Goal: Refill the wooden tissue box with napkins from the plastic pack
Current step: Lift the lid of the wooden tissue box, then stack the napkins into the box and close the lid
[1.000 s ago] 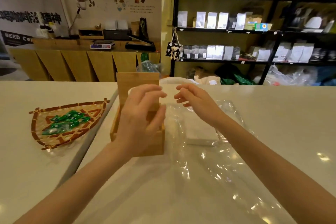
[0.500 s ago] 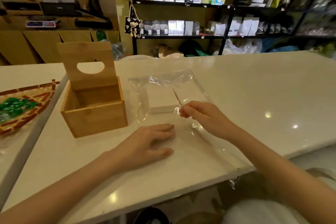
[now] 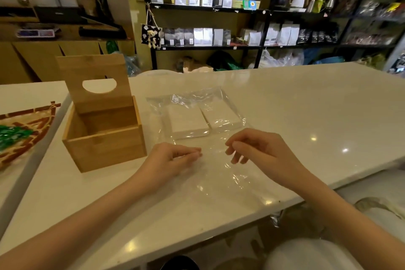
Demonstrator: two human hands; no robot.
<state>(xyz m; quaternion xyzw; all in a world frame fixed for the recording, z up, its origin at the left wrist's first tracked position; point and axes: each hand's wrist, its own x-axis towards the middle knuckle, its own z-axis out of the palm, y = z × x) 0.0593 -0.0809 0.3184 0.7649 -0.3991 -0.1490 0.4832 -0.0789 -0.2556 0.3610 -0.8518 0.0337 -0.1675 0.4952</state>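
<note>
The wooden tissue box (image 3: 103, 138) stands on the white counter at the left, its hinged lid (image 3: 96, 82) upright and its inside empty. To its right lies the clear plastic pack (image 3: 210, 164), with two white napkin stacks (image 3: 188, 124) side by side in its far end. My left hand (image 3: 173, 160) pinches the near part of the plastic between thumb and fingers. My right hand (image 3: 256, 149) pinches the same film a little to the right. Both hands are nearer to me than the napkins and do not touch them.
A woven basket (image 3: 24, 131) with green wrapped sweets sits on a second counter at the far left, across a narrow gap (image 3: 35, 160). The white counter (image 3: 306, 116) ends close to my body at the lower right. Shelves of bags stand behind.
My left hand left the box, rested flat on the counter, and now pinches the plastic. My right hand came back from the napkins to the near film. The view swung right.
</note>
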